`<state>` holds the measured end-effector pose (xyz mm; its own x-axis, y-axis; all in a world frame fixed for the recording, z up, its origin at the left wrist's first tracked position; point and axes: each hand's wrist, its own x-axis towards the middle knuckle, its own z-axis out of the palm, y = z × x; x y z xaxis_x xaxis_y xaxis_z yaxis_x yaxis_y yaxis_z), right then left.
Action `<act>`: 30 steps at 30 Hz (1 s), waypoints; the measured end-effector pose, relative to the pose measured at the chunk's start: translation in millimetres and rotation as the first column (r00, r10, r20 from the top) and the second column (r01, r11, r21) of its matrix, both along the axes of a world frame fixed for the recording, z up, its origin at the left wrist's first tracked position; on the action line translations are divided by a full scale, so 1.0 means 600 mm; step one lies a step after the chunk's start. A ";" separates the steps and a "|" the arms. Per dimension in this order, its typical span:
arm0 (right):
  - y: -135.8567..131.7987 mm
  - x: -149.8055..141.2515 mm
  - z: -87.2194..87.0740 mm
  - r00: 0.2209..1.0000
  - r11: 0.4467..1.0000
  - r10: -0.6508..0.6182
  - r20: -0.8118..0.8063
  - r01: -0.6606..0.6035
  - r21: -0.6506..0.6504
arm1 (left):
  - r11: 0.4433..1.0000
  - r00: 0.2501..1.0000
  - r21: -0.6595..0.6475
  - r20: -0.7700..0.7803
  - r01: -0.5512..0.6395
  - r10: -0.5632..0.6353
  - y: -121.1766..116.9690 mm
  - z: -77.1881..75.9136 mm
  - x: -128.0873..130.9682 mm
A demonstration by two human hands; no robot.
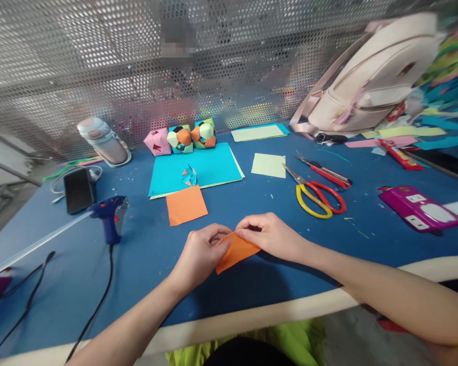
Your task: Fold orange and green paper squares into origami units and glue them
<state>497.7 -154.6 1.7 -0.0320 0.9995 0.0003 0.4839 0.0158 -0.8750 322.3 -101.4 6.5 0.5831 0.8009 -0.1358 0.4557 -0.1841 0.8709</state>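
Between my hands is a piece of orange paper, held near the front of the blue table. My left hand pinches its left upper edge between thumb and fingers. On the upper right edge, my right hand grips the same paper with thumb and fingertips close together. Another orange paper square lies flat just beyond my left hand, touching the blue paper stack. On that stack sits a small folded blue and orange paper piece. The underside of the held paper is hidden.
Scissors and a red-handled cutter lie right of a pale green square. Folded paper balls stand at the back. Left are a blue glue gun with its cord, a phone and a bottle. A purple power strip lies right.
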 end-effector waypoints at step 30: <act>-0.001 -0.013 -0.019 0.980 0.942 -0.169 0.104 0.129 0.311 | 0.927 0.928 -0.271 0.199 -0.257 0.316 -0.005 -0.023 0.029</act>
<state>490.1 -155.3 -10.0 0.0979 0.9464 0.3077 0.6083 0.1878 -0.7711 339.6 -104.5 -7.1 0.3716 0.8997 -0.2292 0.2348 0.1478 0.9607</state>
